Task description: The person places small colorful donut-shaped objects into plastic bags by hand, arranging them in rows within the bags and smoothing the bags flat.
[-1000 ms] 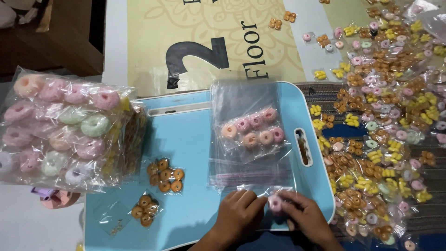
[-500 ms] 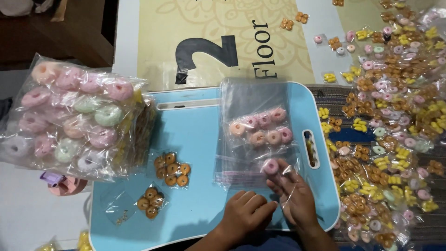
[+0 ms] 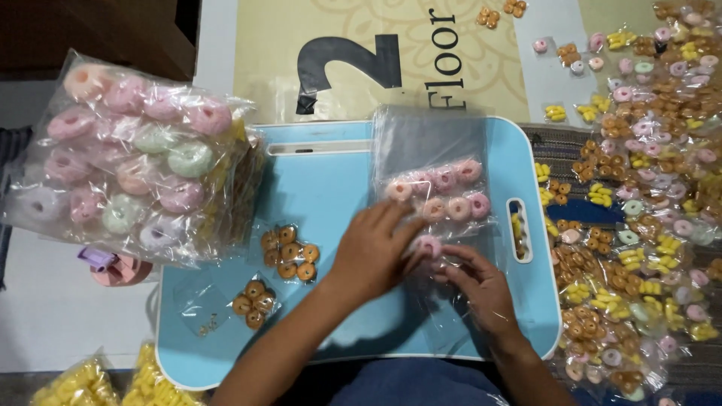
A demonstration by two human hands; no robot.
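Lying on floor, blue tray (image 3: 316, 180), scattered packets (image 3: 639, 195)

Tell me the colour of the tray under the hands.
Light blue, a lap tray with a handle slot at its right side; the head view shows it plainly.

Clear bag (image 3: 432, 162) (lying flat) holds pink rings (image 3: 440, 194); another ring (image 3: 429, 245) at its mouth

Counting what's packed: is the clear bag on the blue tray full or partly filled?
Partly filled: the clear bag holds pink rings only mid-way; its upper part is empty.
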